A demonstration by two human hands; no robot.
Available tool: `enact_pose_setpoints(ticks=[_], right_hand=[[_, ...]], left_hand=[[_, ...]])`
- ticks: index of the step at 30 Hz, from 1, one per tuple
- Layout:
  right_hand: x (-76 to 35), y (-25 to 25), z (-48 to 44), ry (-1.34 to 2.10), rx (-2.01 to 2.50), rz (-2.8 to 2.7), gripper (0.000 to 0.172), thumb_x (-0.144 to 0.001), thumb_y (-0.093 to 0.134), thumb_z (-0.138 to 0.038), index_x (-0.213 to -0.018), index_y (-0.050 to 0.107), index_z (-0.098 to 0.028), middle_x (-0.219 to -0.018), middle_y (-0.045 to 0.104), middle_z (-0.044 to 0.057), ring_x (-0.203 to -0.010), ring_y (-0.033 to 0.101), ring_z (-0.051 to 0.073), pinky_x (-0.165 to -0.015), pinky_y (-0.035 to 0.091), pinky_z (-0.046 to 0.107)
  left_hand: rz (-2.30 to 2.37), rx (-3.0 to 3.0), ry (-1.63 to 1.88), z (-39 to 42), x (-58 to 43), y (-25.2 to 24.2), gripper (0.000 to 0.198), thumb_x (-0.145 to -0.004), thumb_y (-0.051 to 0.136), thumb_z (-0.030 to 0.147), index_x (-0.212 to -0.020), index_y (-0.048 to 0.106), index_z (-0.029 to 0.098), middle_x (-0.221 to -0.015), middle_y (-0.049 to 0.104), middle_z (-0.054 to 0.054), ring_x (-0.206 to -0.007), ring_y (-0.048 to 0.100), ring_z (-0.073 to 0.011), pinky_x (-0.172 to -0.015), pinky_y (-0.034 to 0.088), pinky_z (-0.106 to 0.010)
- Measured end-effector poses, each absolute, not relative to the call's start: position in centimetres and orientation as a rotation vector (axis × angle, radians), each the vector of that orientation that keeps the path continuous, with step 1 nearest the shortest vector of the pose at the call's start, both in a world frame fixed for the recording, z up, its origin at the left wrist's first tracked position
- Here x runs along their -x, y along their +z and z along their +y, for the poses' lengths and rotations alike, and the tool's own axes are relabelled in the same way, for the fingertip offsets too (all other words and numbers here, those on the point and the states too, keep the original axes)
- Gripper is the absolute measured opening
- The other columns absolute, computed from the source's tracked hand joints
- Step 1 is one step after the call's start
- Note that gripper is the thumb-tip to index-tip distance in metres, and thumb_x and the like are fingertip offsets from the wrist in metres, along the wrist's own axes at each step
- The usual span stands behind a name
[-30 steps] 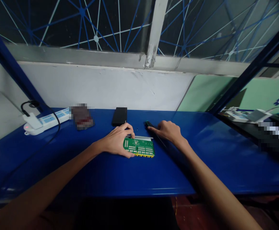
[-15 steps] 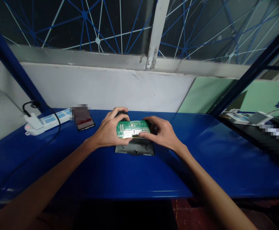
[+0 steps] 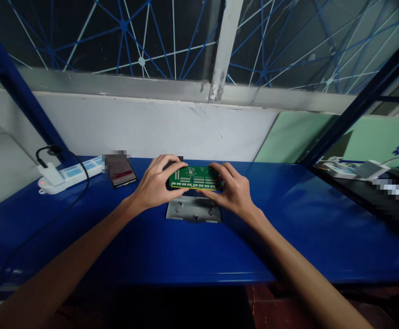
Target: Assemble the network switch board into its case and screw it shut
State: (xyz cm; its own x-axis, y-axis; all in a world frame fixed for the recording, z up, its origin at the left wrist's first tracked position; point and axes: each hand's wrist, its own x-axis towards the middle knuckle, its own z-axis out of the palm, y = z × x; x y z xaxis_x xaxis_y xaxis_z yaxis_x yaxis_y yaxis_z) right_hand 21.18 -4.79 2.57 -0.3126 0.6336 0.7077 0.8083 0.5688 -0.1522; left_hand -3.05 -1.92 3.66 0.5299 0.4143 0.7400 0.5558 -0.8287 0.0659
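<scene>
A green circuit board (image 3: 195, 177) with rows of white markings and a yellowish lower edge is held up between both hands. My left hand (image 3: 156, 183) grips its left end, thumb below and fingers over the top. At the other end, my right hand (image 3: 232, 188) is closed on the board in the same way. Below and nearer to me, a grey plastic cover (image 3: 194, 213) lies on the blue table (image 3: 158, 251), its inner side with small posts facing up. Part of a dark object (image 3: 180, 158) shows behind my left fingers; its kind is hidden.
To the left lies a white power strip (image 3: 72, 172) with a plugged-in adapter and a black cable (image 3: 88, 176). Beside it rests a phone (image 3: 121, 171), partly blurred out. A white box-like item (image 3: 372, 169) and papers sit at the far right. A wall and window rise behind the table.
Both hands have raised and tilted the circuit board, so the glare on it is gone and more of the grey cover's posts show. The grip at both ends is kept.
</scene>
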Motion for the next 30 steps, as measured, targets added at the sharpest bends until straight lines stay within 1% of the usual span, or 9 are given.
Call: enact_pose_setpoints(ticks=[5, 7, 13, 17, 21, 25, 27, 30], right_hand=[[-21.1, 2.4, -4.6, -0.368, 1.077, -2.006, 0.054, -0.082, 0.065, -0.055, -0.119, 0.055, -0.017, -0.097, 0.065, 0.009, -0.073, 0.06, 0.018, -0.059, 0.047, 0.03], [-21.0, 2.4, -4.4, -0.396, 1.044, -1.989, 0.055, -0.08, 0.067, -0.056, -0.116, 0.055, -0.017, -0.094, 0.065, 0.008, -0.071, 0.06, 0.017, -0.058, 0.047, 0.03], [-20.9, 2.4, -4.5, -0.361, 1.026, -2.0, 0.053, -0.08, 0.068, -0.053, -0.116, 0.053, -0.018, -0.092, 0.065, 0.007, -0.067, 0.06, 0.017, -0.055, 0.048, 0.03], [-21.0, 2.3, -4.4, -0.322, 1.026, -2.006, 0.054, -0.08, 0.068, -0.052, -0.118, 0.052, -0.018, -0.095, 0.065, 0.009, -0.074, 0.063, 0.02, -0.059, 0.05, 0.032], [-21.6, 2.3, -4.0, -0.333, 1.094, -1.995, 0.058, -0.08, 0.068, -0.055, -0.123, 0.052, -0.019, -0.101, 0.065, 0.01, -0.081, 0.064, 0.023, -0.064, 0.052, 0.035], [-22.1, 2.4, -3.7, -0.293, 1.15, -2.02, 0.066, -0.083, 0.065, -0.057, -0.133, 0.048, -0.018, -0.107, 0.063, 0.012, -0.082, 0.064, 0.024, -0.066, 0.052, 0.035], [-22.2, 2.3, -3.6, -0.254, 1.141, -2.027, 0.07, -0.082, 0.064, -0.059, -0.136, 0.047, -0.017, -0.112, 0.062, 0.014, -0.085, 0.064, 0.024, -0.068, 0.052, 0.036], [-21.9, 2.4, -3.8, -0.172, 1.127, -2.041, 0.071, -0.082, 0.061, -0.063, -0.135, 0.049, -0.017, -0.11, 0.065, 0.014, -0.086, 0.064, 0.026, -0.07, 0.052, 0.037]], left_hand=[[-0.814, 2.526, -1.158, -1.0, 3.6, 3.3, 0.059, -0.083, 0.071, 0.033, -0.135, 0.048, 0.019, -0.118, 0.056, -0.013, -0.113, 0.055, -0.0289, -0.094, 0.046, -0.045], [-0.817, 2.506, -1.135, -0.6, 4.0, 3.1, 0.061, -0.082, 0.072, 0.032, -0.137, 0.047, 0.019, -0.119, 0.057, -0.014, -0.113, 0.055, -0.0297, -0.094, 0.046, -0.047], [-0.855, 2.505, -1.101, 0.3, 4.7, 2.6, 0.051, -0.083, 0.071, 0.029, -0.129, 0.053, 0.017, -0.12, 0.057, -0.014, -0.111, 0.056, -0.0287, -0.092, 0.046, -0.046], [-0.882, 2.52, -1.132, 0.1, 4.7, 2.9, 0.047, -0.083, 0.069, 0.029, -0.125, 0.055, 0.017, -0.118, 0.057, -0.013, -0.111, 0.056, -0.0285, -0.093, 0.047, -0.046], [-0.893, 2.591, -1.192, -0.5, 4.7, 3.6, 0.047, -0.077, 0.072, 0.03, -0.119, 0.055, 0.017, -0.117, 0.057, -0.012, -0.11, 0.057, -0.0269, -0.092, 0.048, -0.043], [-0.872, 2.645, -1.26, -1.1, 4.6, 4.4, 0.049, -0.075, 0.074, 0.034, -0.116, 0.057, 0.014, -0.116, 0.059, -0.013, -0.11, 0.058, -0.0257, -0.093, 0.049, -0.039], [-0.896, 2.672, -1.305, -1.2, 4.7, 4.7, 0.05, -0.074, 0.075, 0.037, -0.115, 0.059, 0.013, -0.113, 0.063, -0.013, -0.105, 0.061, -0.0245, -0.091, 0.05, -0.038], [-1.034, 2.768, -1.402, -1.1, 5.0, 4.8, 0.051, -0.07, 0.077, 0.042, -0.11, 0.064, 0.013, -0.104, 0.07, -0.01, -0.085, 0.065, -0.0201, -0.081, 0.054, -0.033]])
